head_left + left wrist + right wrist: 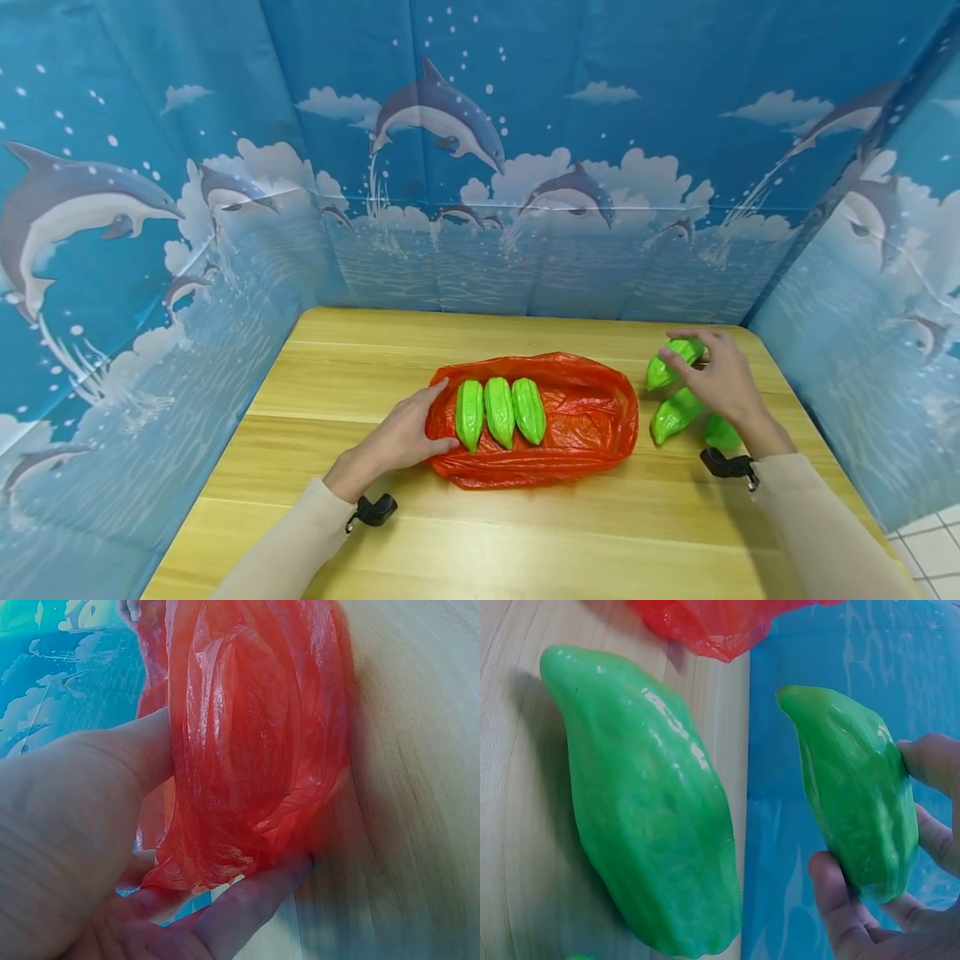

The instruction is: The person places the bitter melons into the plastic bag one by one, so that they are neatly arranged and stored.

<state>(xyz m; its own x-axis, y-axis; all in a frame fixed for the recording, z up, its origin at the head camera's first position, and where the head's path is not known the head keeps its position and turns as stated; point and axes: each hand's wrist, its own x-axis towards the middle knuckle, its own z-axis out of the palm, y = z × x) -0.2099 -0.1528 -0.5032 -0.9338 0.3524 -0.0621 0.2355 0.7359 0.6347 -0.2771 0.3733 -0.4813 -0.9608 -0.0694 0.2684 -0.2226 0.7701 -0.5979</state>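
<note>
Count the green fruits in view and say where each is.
6: three green fruits side by side in the red bag, one in the right hand, two on the table, one plain, one partly hidden by the right wrist.

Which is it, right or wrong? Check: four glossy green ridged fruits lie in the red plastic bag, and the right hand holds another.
The count is wrong: the head view shows three glossy green ridged fruits in the red plastic bag. The right hand does hold another green fruit.
</note>
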